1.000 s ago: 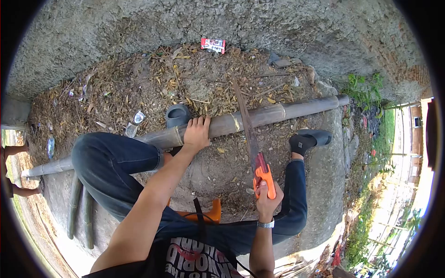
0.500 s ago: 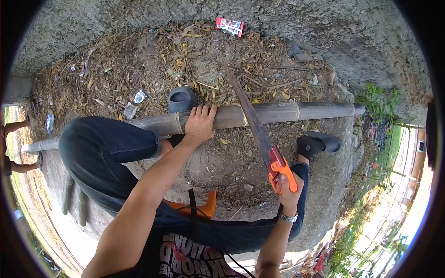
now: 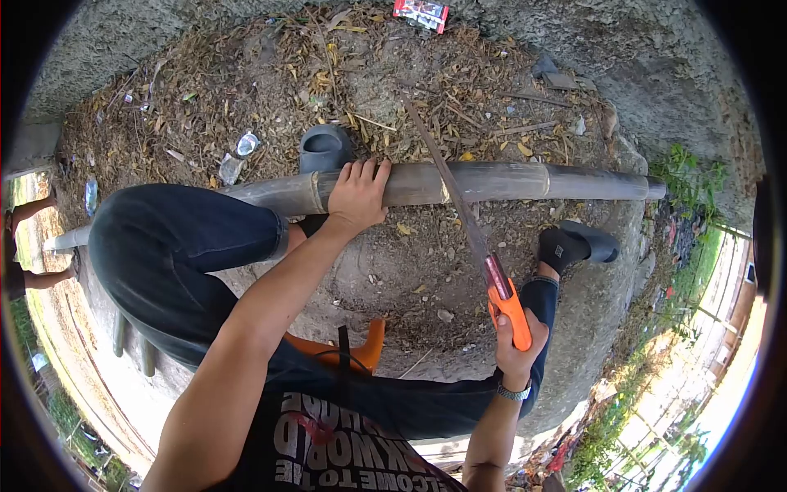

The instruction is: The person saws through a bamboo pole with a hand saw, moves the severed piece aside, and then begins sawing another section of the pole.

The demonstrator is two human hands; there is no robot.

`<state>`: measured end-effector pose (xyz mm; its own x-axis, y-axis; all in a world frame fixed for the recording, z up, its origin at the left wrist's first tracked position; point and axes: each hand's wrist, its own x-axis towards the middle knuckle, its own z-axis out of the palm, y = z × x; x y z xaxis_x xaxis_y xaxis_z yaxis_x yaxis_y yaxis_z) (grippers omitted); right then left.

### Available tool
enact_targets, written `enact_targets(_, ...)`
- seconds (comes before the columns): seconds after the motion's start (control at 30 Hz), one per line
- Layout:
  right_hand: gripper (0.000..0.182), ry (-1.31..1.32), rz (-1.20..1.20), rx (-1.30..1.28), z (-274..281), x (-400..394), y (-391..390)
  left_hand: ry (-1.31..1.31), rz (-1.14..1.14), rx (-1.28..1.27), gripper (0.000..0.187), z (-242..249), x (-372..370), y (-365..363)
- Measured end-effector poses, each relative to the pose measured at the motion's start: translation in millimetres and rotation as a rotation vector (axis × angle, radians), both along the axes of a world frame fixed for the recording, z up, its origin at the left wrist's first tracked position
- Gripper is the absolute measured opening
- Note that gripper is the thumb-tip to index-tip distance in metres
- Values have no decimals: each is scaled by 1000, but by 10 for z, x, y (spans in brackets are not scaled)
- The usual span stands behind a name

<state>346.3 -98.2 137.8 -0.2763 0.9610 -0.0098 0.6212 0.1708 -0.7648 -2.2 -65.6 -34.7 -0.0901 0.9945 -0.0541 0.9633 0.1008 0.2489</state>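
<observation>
Two hands on the job from where I'm standing, and the head view is the only one to go on. The left hand (image 3: 358, 195) is still planted on the bamboo pole (image 3: 287, 193), fingers close together and draped over it, right beside a pale ring. The right hand (image 3: 518, 340) has its fingers wrapped round the orange handle (image 3: 514, 316) of the saw (image 3: 461, 207). Compared with the earlier frames, that hand has swung out right and sits further from the pole, so the blade slants more. It still crosses the pole, now right by the next ring. The whole scene has shifted up too, with the red wrapper (image 3: 420, 14) near the top edge.

The ground (image 3: 393, 279) is packed dirt, with dry leaves and litter on the far side, then a rough grey wall (image 3: 574, 25). Greenery (image 3: 684, 176) and bright sun off to the right. Someone else's legs (image 3: 33, 211) poke in at far left.

Writing: the dark shirt (image 3: 328, 443) reads "WORLD" and "WELCOME TO". The wrapper's print is too small for me, sorry.
</observation>
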Motion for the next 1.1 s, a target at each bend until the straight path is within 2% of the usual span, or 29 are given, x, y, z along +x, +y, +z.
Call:
enact_targets(0.2,22,-46,4,41,-25,46,15,0,1,-16,95,44,-4,13)
enact_targets(0.4,26,-9,1,60,-289,171,77,-12,-38,-95,89,159,-80,124)
enact_targets(0.53,25,-39,11,41,-296,20,67,-33,-58,-187,91,242,-147,237)
enact_targets(0.8,19,-124,67,64,-237,46,-75,-47,-52,-154,87,201,-157,249)
enact_targets(0.87,16,-73,76,9,-135,24,80,-39,-49,-168,88,203,-159,257)
enact_targets(0.93,24,132,-37,-149,-78,91,242,-36,-64,-181,89,224,-158,241)
enact_targets(1.0,27,199,-69,-248,-104,212,351,-44,-61,-187,89,246,-159,262)
enact_targets(1.1,29,186,-25,-240,-175,410,350,-47,-55,-165,89,237,-153,245)
